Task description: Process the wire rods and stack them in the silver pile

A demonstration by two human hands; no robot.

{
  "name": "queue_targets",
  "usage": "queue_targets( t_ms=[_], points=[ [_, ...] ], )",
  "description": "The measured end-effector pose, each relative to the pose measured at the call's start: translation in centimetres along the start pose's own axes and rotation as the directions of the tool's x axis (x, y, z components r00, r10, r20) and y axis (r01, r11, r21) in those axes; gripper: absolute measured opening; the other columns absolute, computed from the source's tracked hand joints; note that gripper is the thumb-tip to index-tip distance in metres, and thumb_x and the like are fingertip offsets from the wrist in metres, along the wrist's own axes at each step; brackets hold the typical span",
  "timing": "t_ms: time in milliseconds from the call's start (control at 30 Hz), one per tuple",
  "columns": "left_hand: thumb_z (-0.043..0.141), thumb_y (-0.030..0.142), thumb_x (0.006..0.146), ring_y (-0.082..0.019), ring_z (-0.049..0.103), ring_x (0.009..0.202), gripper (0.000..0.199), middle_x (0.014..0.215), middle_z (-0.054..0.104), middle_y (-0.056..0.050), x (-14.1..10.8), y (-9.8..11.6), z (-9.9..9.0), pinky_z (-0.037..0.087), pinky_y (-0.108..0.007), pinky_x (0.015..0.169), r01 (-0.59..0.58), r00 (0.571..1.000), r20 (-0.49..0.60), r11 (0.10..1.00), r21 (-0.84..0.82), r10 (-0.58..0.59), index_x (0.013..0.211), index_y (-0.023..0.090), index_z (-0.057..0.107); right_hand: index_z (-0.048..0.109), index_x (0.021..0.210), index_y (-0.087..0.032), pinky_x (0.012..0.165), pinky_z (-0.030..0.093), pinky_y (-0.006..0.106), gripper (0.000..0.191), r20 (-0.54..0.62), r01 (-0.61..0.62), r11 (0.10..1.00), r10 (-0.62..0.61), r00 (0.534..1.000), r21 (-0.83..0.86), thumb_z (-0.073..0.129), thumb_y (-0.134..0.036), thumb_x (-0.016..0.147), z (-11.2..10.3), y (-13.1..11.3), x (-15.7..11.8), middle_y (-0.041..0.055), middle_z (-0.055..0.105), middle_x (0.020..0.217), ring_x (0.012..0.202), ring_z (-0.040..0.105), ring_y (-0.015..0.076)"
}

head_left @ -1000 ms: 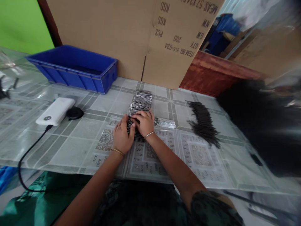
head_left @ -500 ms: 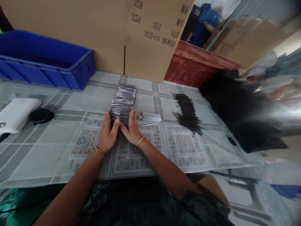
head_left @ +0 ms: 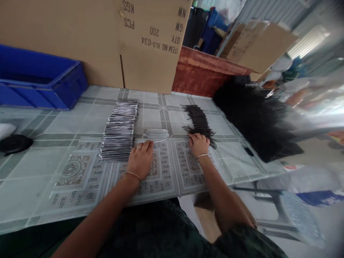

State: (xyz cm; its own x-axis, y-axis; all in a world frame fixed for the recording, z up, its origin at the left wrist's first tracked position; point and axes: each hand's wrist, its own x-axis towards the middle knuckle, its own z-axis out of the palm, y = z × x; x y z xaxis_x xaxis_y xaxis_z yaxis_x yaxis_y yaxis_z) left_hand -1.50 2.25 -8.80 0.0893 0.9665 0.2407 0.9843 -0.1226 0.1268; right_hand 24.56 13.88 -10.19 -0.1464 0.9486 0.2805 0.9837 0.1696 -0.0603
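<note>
A long row of silver rods [head_left: 119, 130] lies on the patterned table cover. Just right of it is a small bundle of silver rods [head_left: 156, 133], with one loose thin rod [head_left: 160, 140] along its near side. My left hand [head_left: 141, 157] is closed between the row and this bundle, its fingertips over the left end of the loose rod. Farther right lies a pile of dark rods [head_left: 199, 120]. My right hand [head_left: 199, 145] has its fingers curled together at the near end of that pile, the fingertips partly hidden.
A blue bin [head_left: 67, 84] stands at the back left, beside a large cardboard sheet [head_left: 150, 68]. A black round object [head_left: 16, 144] lies at the left edge. To the right is a big black heap [head_left: 258, 118]. The table's front edge runs close to my body.
Both hands have left the long silver row. My left hand has moved to its right side, near the loose rod; my right hand has gone right to the dark rods. The view has shifted right.
</note>
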Motion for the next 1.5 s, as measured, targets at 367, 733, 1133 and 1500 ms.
queue_targets(
  t_ms=[367, 733, 1133, 1500],
  points=[
    [0.036, 0.022, 0.097, -0.027, 0.06, 0.097, 0.031, 0.108, 0.064, -0.011, 1.5, -0.2, 0.8, 0.046, -0.04, 0.08, -0.007, 0.992, 0.122, 0.992, 0.122, -0.008, 0.111, 0.018, 0.063, 0.07, 0.096, -0.02, 0.099, 0.03, 0.043, 0.018, -0.013, 0.195, 0.97, -0.199, 0.98, -0.146, 0.054, -0.025, 0.093, -0.7, 1.7, 0.7, 0.0079, 0.067, 0.106, 0.1, 0.053, 0.0257],
    [0.041, 0.019, 0.096, -0.028, 0.06, 0.102, 0.031, 0.113, 0.065, -0.012, -1.0, -1.2, 1.5, 0.048, -0.041, 0.087, -0.009, 0.997, 0.073, 0.999, 0.032, 0.006, 0.121, 0.017, 0.06, 0.068, 0.107, -0.025, 0.114, 0.022, 0.048, 0.022, -0.086, 0.437, 0.858, -0.431, 0.898, 0.269, 0.051, -0.019, 0.095, 1.0, -2.1, 0.1, 0.004, 0.071, 0.1, 0.097, 0.061, 0.0204],
    [0.036, 0.028, 0.099, -0.026, 0.061, 0.095, 0.032, 0.109, 0.066, -0.01, -1.0, -1.7, 1.9, 0.048, -0.041, 0.084, -0.003, 1.0, 0.02, 0.995, -0.098, 0.005, 0.111, 0.02, 0.065, 0.055, 0.096, -0.022, 0.083, 0.05, 0.038, 0.02, -0.351, 0.149, 0.597, 0.237, 0.906, 0.788, 0.052, -0.04, 0.088, -1.1, 1.2, 5.5, 0.0033, 0.06, 0.089, 0.081, 0.058, 0.0175],
    [0.038, 0.027, 0.099, -0.023, 0.062, 0.094, 0.03, 0.105, 0.068, -0.008, -1.1, -1.7, 1.4, 0.047, -0.038, 0.085, -0.015, 1.0, 0.005, 0.99, -0.143, 0.016, 0.106, 0.02, 0.065, 0.064, 0.102, -0.02, 0.085, 0.05, 0.034, 0.017, -0.085, 0.289, 0.638, -0.33, 0.94, 0.714, 0.051, -0.024, 0.092, 1.2, -5.4, -5.1, 0.0066, 0.069, 0.096, 0.091, 0.064, 0.0196]
  ],
)
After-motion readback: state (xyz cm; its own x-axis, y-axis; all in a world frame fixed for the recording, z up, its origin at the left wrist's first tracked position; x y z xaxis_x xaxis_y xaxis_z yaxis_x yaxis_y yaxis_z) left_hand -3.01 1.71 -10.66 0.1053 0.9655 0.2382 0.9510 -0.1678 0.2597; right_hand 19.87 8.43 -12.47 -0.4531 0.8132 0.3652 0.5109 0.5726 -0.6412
